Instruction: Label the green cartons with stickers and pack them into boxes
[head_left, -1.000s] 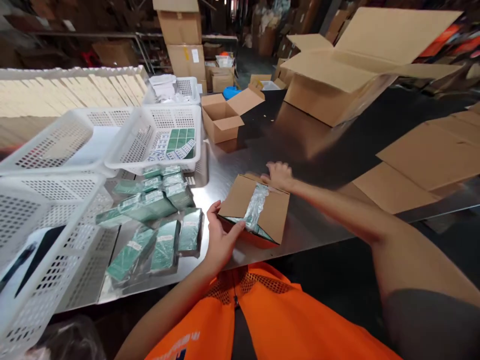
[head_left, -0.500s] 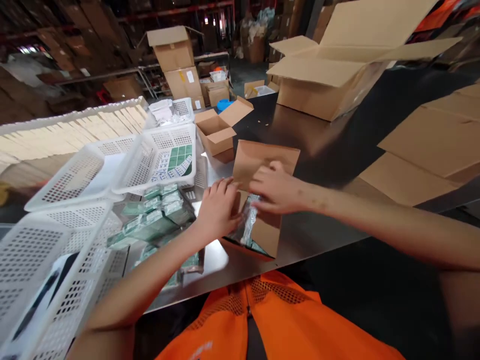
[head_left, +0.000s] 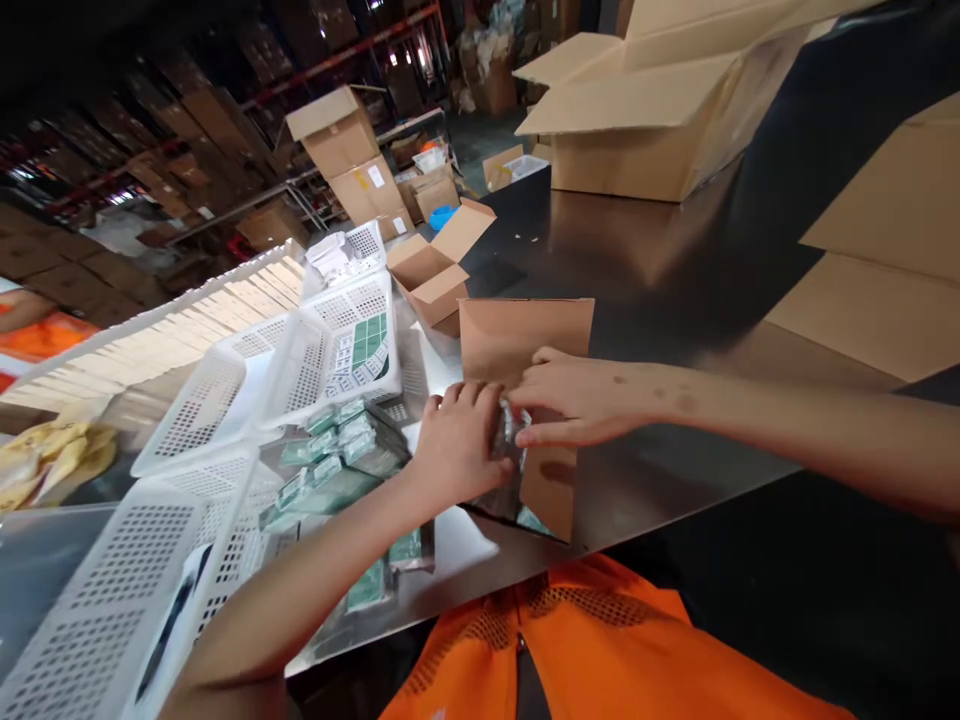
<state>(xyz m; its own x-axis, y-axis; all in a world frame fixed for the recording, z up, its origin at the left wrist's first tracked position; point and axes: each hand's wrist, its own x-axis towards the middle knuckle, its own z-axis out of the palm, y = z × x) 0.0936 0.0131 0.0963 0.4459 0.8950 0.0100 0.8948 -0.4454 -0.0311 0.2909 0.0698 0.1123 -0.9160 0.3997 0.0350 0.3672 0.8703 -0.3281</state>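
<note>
A small open cardboard box (head_left: 551,490) stands in front of me with its back flap raised. Inside it shows a clear plastic-wrapped packet (head_left: 504,490), with a bit of green lower down. My left hand (head_left: 461,440) reaches over the box's left side, fingers curled over the packet and thumb against it. From the right, my right hand (head_left: 559,395) has its fingertips and thumb closed at the packet's upper end; the fingertips are partly hidden. Left of the box lies a pile of green plastic-wrapped packets (head_left: 330,485).
White perforated baskets (head_left: 161,520) line the left side, one holding green and white packs (head_left: 369,342). A smaller open carton (head_left: 442,290) sits behind the box. A large open carton (head_left: 622,160) stands at the back; flattened cardboard (head_left: 862,310) lies right.
The view has tilted and shifted. My left hand sits deeper over the packet in the box, and my right hand has come lower, off the back flap, toward the packet.
</note>
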